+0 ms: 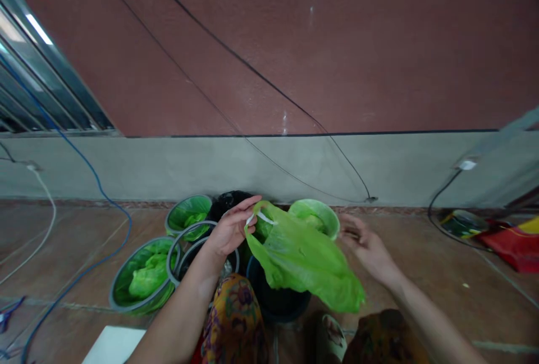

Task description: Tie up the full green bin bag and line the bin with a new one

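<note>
My left hand (231, 228) is closed on the top edge of a bright green plastic bag (303, 246), where a white strip shows near the fingers. The bag hangs slack and spreads to the right, over a dark bucket (273, 299) standing between my legs. Nothing shows in my right hand (365, 245), whose slightly blurred fingers are loosely curled and apart. It is just right of a green-lined bin (326, 209) behind the bag; whether it touches that rim I cannot tell.
On the left stand more bins with green liners, one nearer (126, 268) and one farther (172, 218). A loose grey ring (170, 257) leans there beside a black bag (225, 201). A blue cable (101, 187) crosses the tiles. At far right lies a red item (511, 246).
</note>
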`<state>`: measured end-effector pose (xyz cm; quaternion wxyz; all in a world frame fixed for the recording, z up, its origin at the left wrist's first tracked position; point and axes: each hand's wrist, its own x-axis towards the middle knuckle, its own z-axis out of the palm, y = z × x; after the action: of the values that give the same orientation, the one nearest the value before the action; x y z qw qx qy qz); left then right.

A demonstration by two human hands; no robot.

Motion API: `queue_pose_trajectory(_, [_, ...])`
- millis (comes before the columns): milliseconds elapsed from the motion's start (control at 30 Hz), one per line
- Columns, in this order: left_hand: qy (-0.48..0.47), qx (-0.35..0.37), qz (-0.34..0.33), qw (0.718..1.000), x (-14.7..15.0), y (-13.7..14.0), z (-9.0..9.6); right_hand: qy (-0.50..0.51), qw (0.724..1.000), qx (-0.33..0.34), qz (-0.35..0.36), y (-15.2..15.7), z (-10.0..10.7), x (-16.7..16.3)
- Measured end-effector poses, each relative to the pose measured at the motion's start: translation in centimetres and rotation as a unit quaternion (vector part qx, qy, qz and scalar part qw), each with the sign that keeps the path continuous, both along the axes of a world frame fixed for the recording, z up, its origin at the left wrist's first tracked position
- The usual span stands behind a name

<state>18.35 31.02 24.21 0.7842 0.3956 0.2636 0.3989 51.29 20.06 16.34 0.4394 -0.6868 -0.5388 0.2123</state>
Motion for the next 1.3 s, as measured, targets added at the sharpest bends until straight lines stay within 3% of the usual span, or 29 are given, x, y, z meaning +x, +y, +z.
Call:
queue_pose_trajectory(167, [0.039,0.06,-0.089,0.993,0.7,-1.4,1.5,0.024,0.977,0.073,0.197,3.0,7.0,-10.0])
queue_pose_trajectory(333, [0.083,0.155,-0.156,0.972,1.1,-2.3,2.5,0.081,0.942,0.059,0.319,5.7,8.2,-12.5])
queue_pose_trajectory(467, [0.155,0.205,-0.121,0.959,0.6,-2.1,0.9,0.145,0.951,0.024,0.273,5.4,7.8,-11.1])
queue_pose_trajectory(667, [0.32,0.218,-0.052,0.92,-0.1,-1.7,-2.2,0.228,0.947,-0.03,0.223,3.2,8.2,-8.6])
queue_pose_trajectory(800, [0.298,0.178,-0.03,0.937,-0.3,-2.0,-1.7,0.227,0.947,-0.065,0.219,2.1,8.0,-6.9])
queue_pose_trajectory(1000, [0.262,0.154,-0.01,0.953,-0.7,-2.3,-0.5,0.201,0.953,-0.055,0.22,1.1,7.1,-4.5])
queue_pose_trajectory(1167, [0.271,0.188,-0.021,0.944,-1.2,-2.4,-0.3,0.184,0.956,-0.073,0.217,0.4,7.5,-2.8])
queue_pose_trajectory(1300, [0.302,0.244,-0.046,0.921,-1.7,-2.0,0.6,0.14,0.963,-0.082,0.216,0.1,8.1,-1.6])
